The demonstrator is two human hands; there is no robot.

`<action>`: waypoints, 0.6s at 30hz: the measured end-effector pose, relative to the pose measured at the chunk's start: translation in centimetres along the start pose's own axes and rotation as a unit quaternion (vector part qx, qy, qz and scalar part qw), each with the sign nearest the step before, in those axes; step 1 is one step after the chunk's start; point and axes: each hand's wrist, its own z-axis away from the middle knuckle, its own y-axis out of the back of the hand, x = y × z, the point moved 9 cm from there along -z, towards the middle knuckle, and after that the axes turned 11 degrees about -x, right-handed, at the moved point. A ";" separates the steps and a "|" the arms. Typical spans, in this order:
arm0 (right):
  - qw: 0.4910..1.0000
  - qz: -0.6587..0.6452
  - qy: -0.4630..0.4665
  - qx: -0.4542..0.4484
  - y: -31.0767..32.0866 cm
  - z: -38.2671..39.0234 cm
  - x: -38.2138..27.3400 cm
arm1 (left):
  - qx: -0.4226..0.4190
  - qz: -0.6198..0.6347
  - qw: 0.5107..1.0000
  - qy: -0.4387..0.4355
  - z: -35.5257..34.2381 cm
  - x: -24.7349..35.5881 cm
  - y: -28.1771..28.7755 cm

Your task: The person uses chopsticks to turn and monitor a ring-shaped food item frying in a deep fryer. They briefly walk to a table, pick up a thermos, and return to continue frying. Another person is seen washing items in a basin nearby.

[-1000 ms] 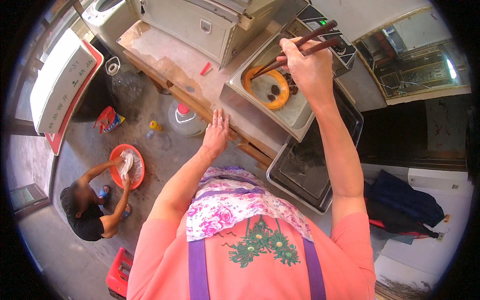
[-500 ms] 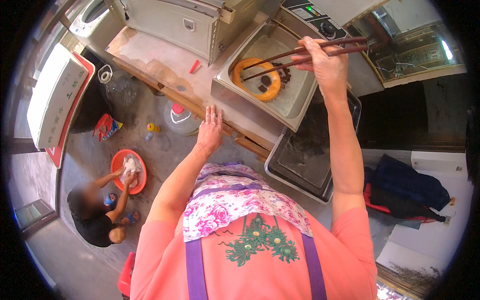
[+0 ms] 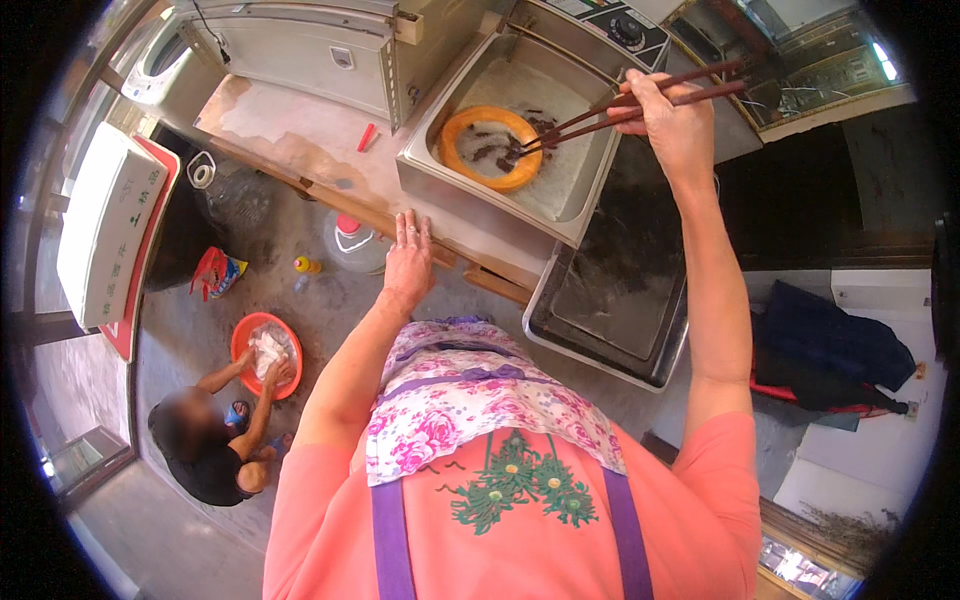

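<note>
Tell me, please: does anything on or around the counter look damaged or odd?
Yes: left of the metal basin, the pale counter has uneven brown patches, as if its surface were worn.

The right hand (image 3: 672, 130) keeps a pair of long dark-brown chopsticks (image 3: 712, 94) in its grip, their tips at the right inner edge of a golden-orange ring (image 3: 505, 182) in a rectangular silver metal tub (image 3: 480, 202) of cloudy liquid, near small dark bits. The left hand (image 3: 408, 262) lies palm down at the front edge of the pale, patchy-topped desk (image 3: 300, 145). On the floor to the left, a crouching person in black (image 3: 205, 465) handles white material in a round orange-red basin (image 3: 240, 342).
</note>
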 end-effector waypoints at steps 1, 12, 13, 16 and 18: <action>1.000 0.011 0.003 -0.012 0.0 -0.2 -0.4 | 0.000 0.004 1.000 -0.001 0.0 0.0 0.0; 0.999 0.033 -0.011 -0.032 -0.6 1.0 -1.6 | 0.019 0.022 0.999 -0.014 0.3 0.2 0.4; 0.998 0.039 -0.025 -0.033 -0.6 1.2 -1.4 | 0.018 0.026 0.999 -0.014 0.4 0.2 0.5; 0.998 0.053 -0.043 -0.018 0.0 2.0 -1.1 | 0.015 0.024 1.000 -0.012 0.3 0.2 0.4; 0.997 0.059 -0.046 -0.012 0.5 2.3 -1.0 | 0.020 0.017 1.000 -0.012 0.1 0.0 0.2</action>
